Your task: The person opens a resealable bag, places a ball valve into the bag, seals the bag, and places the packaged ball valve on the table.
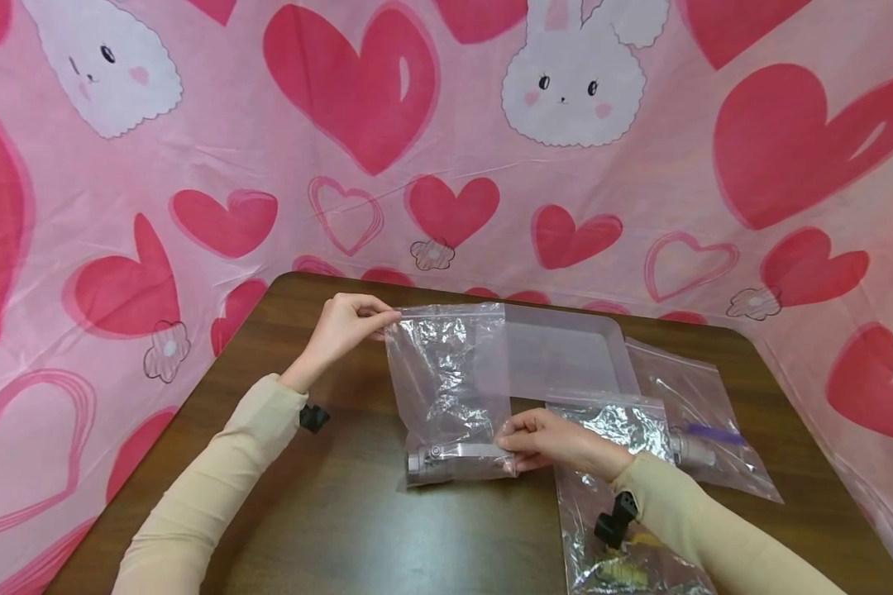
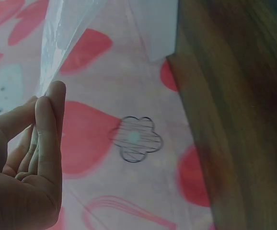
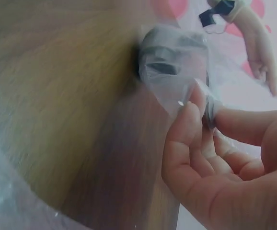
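Observation:
A clear zip bag is held upright over the middle of the table. Its top left corner is pinched between the thumb and fingers of my left hand, which the left wrist view shows close up. Low on the other side, my right hand pinches the bag's bottom right corner. Along the bottom of the bag lies a grey, roughly cylindrical thing with a pale strip along its top. In the right wrist view this thing shows rounded and dark through the plastic, just beyond the right fingertips.
Behind the bag sits a translucent plastic tray. Under my right forearm lies a second clear bag with a yellowish thing inside. Farther right is a third bag with a purple strip. A heart-patterned cloth hangs behind the table.

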`<state>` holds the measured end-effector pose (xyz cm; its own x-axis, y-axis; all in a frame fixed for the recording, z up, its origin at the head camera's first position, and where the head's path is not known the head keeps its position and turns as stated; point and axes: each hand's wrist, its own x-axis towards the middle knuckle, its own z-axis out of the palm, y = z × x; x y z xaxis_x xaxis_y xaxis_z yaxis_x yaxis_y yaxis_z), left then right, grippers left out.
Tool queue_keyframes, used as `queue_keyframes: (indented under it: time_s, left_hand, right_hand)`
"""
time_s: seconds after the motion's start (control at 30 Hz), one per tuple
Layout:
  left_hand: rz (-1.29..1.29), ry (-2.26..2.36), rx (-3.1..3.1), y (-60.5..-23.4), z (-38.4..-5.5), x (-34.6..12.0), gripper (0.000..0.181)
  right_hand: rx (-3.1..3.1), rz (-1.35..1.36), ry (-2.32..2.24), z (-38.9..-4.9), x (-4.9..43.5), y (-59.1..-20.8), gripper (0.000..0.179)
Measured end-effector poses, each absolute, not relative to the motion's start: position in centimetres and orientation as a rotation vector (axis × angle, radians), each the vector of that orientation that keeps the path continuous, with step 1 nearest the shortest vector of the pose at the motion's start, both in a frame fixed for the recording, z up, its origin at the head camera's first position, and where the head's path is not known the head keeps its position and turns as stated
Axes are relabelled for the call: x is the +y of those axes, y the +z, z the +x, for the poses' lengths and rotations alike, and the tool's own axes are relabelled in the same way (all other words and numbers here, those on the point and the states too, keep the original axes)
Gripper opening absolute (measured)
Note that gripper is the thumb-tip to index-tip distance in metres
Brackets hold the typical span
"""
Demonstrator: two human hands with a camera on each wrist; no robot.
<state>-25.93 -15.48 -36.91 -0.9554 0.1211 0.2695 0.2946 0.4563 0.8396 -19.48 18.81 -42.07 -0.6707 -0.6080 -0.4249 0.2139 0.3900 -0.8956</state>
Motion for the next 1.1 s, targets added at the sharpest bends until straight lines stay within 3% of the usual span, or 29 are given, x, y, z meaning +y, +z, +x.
queue_keyframes:
  time_s: [0.43, 0.8, 1.1]
  left_hand:
    - [-0.254, -1.564, -2.605, -38.7, -27.1, -15.8, 0.023]
    - [-0.197, -1.609, -2.629, -39.7, -28.4, -16.9, 0.027]
    - [-0.043, -1.647, -2.722, -41.7, -30.1, -19.2, 0.032]
  right_hand:
    - [1.871, -0.248, -1.426, -20.1, 17.8, -42.6, 0.02]
    - [1.909, -0.273, -1.441, -19.7, 16.7, -42.9, 0.047]
    - [1.876, -0.223, -1.434, -21.1, 15.8, -43.5, 0.022]
